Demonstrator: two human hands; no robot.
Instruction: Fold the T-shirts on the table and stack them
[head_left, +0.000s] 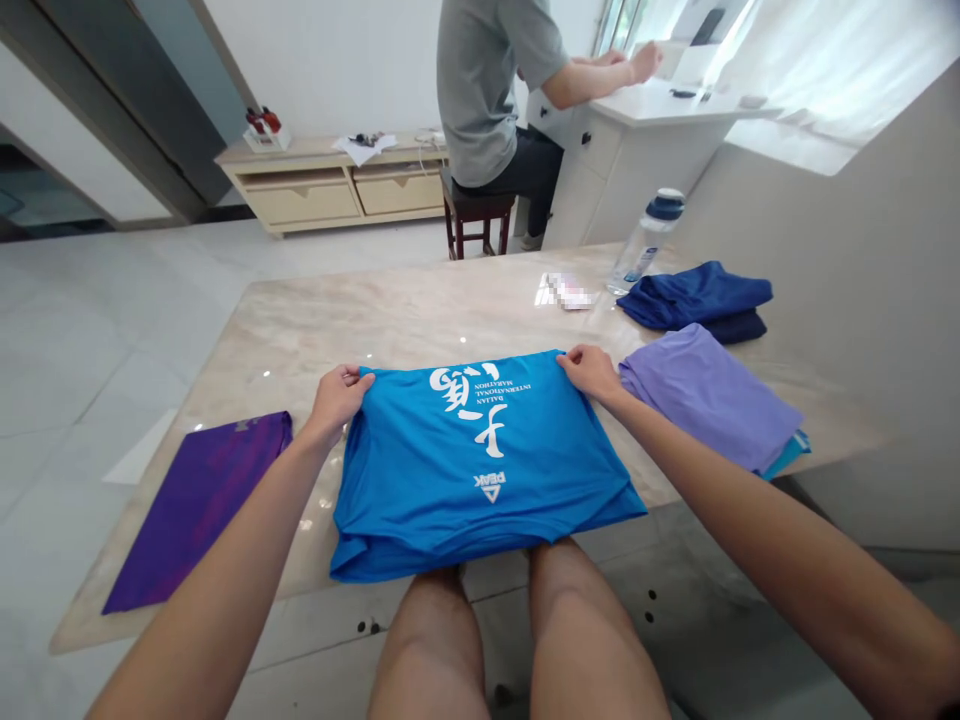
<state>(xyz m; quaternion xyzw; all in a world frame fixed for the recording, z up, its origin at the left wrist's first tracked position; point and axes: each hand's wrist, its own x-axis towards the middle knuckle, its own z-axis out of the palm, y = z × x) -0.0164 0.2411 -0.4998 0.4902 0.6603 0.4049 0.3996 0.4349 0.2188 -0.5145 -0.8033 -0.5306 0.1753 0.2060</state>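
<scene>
A bright blue T-shirt [420,460] with white printing lies spread in a folded rectangle at the near edge of the table [360,310], its print upside down to me. My left hand [339,402] pinches its far left corner. At the far right corner, the fingers of my right hand [591,372] are closed on the same cloth. The shirt's near edge hangs slightly past the table's edge, above my knees. A folded purple garment [202,505] lies left of my left forearm. Just right of my right hand is a lavender garment [709,395], with light blue cloth peeking from underneath.
Dark blue clothes [697,300] and a clear water bottle [646,245] stand at the table's right rear, near a small blurred card [566,291]. Beyond, a person [491,100] sits on a stool [478,215] at a white counter [660,105]. A low cabinet [311,203] lines the wall.
</scene>
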